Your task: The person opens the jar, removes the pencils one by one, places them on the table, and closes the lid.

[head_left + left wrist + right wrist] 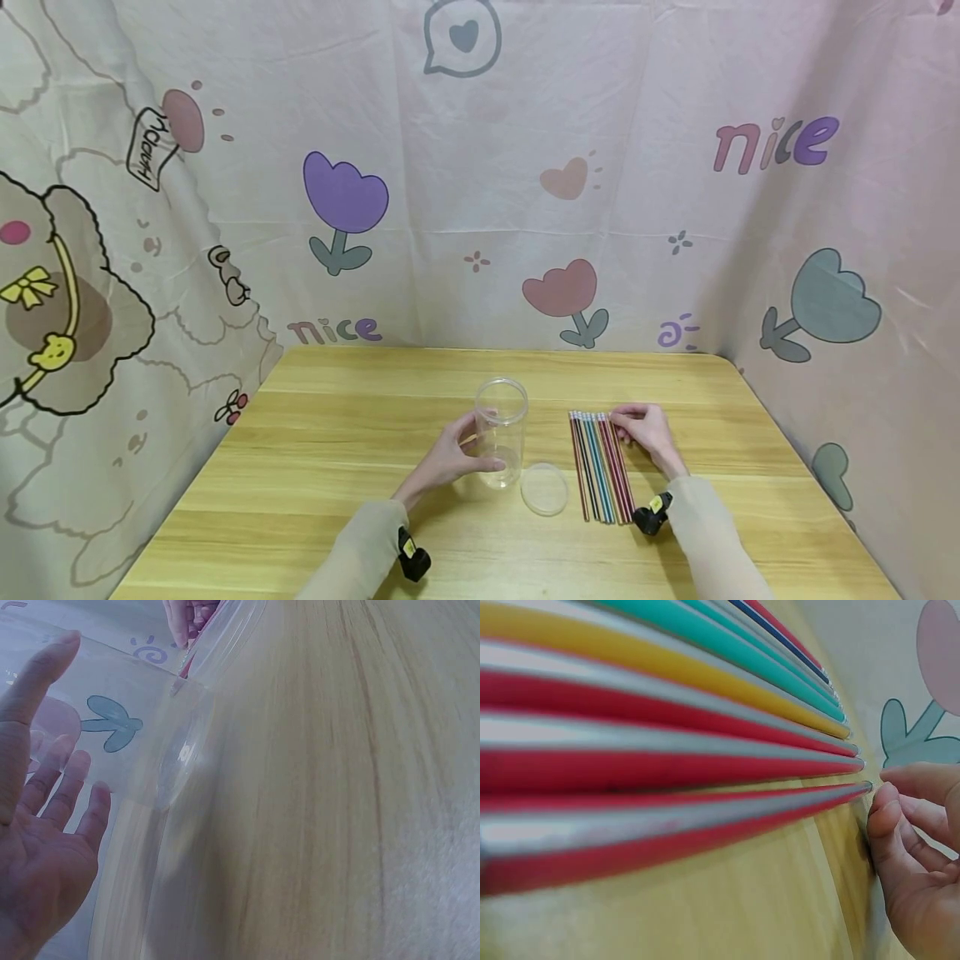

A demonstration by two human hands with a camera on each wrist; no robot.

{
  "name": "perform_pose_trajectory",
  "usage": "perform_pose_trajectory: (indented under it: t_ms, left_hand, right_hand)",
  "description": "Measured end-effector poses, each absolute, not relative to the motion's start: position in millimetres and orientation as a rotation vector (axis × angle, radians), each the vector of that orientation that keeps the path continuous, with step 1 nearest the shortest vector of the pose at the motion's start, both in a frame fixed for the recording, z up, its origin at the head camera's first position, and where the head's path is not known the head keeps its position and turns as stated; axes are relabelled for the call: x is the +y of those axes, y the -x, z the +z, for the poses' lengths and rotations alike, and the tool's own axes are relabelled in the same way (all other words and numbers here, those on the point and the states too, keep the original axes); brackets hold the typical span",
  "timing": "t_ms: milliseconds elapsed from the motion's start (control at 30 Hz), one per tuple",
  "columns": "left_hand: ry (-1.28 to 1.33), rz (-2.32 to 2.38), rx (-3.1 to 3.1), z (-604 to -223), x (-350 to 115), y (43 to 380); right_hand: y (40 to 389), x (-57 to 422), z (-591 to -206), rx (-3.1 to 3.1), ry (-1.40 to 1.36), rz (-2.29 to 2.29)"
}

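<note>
My left hand [450, 454] holds an upright clear plastic jar [512, 432], the thumb across its front and the fingers round the far side. In the left wrist view the same jar [176, 742] lies between thumb and fingers. Just right of its base, a round clear lid [544, 489] lies flat on the table. Farther right, several coloured pencils [597, 467] lie side by side in a row. My right hand [651, 431] is at their far ends. Its thumb and forefinger tips are right at the end of the outermost red pencil [727, 825], bent close together.
The wooden table [337, 433] reaches back to a printed cloth [465, 167] with tulips and lettering, which also hangs along both sides. A small black camera [651, 515] is strapped at the right wrist, another camera [413, 557] at the left.
</note>
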State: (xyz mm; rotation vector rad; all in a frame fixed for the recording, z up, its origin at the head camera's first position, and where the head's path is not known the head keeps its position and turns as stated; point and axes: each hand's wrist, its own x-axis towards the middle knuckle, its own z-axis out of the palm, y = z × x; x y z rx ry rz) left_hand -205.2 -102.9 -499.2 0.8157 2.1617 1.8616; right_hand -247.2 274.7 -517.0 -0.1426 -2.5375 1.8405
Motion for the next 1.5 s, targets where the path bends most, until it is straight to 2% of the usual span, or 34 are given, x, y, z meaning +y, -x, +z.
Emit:
perform_pose_trajectory:
  t_ms: [300,733,1167,1333,1500]
  left_hand:
    - [-0.821,1.854,2.175,-499,-103,204]
    - [-0.804,1.862,2.155,-498,-102,205]
    - [-0.798,1.851,2.162,-497,-102,203]
    - [-0.798,1.858,2.155,-496,-102,202]
    - [-0.797,1.861,2.144,-497,-103,202]
  right_hand:
    - [241,270,-508,-2.603,0.053,1.719]
    - [228,248,-497,-2.742,-0.519,1.599]
    - [204,210,-494,-2.873,-1.070,1.257]
    - [197,202,-497,-2.869,-1.208,1.227]
    - [195,196,-498,-2.900,-1.220,1.088]
